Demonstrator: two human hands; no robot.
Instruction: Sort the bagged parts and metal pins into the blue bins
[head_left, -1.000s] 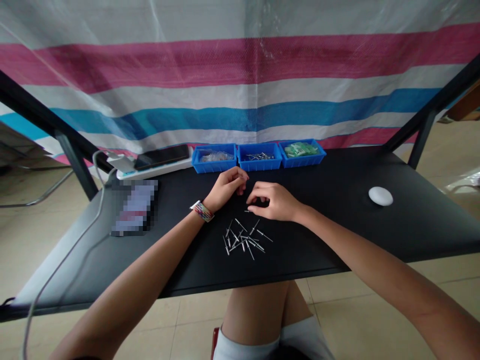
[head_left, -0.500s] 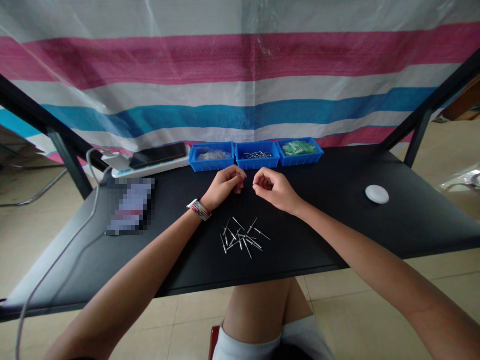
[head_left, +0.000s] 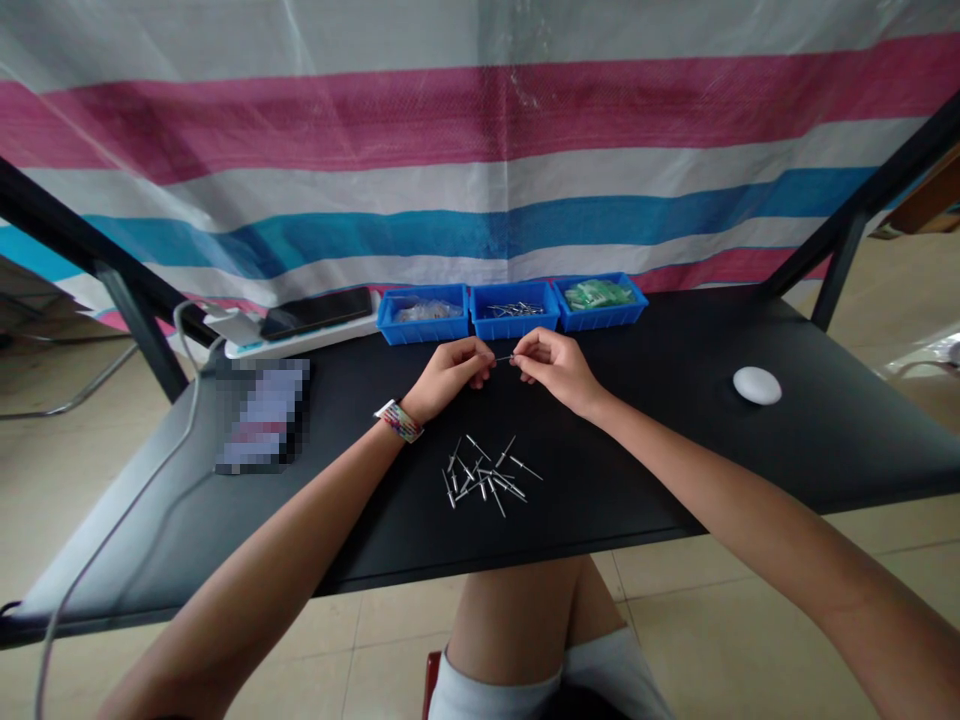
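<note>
Between my two hands a blind rivet [head_left: 503, 359] shows as a thin metal pin held level above the table. My left hand [head_left: 451, 373], with a woven bracelet at its wrist, is closed on the pin's left end. On the other side, the fingertips of my right hand [head_left: 553, 368] pinch the right end, where a small dark bit shows. The fingers hide both ends. Nearer to me, a loose pile of silver blind rivets [head_left: 487, 476] lies on the black table [head_left: 600, 490].
Three blue bins stand behind my hands: one with clear plastic bags [head_left: 424, 332], one with metal rivets [head_left: 514, 328], one with green packets [head_left: 600, 318]. On the left are a power strip [head_left: 307, 340], dark phone [head_left: 319, 312], blurred-out object [head_left: 264, 415] and cable [head_left: 127, 490]. A white disc [head_left: 757, 385] lies right.
My right hand's fingers have straightened from a loose curl into a pinch. The thin pin now shows across the gap between the hands. My left hand has hardly moved.
</note>
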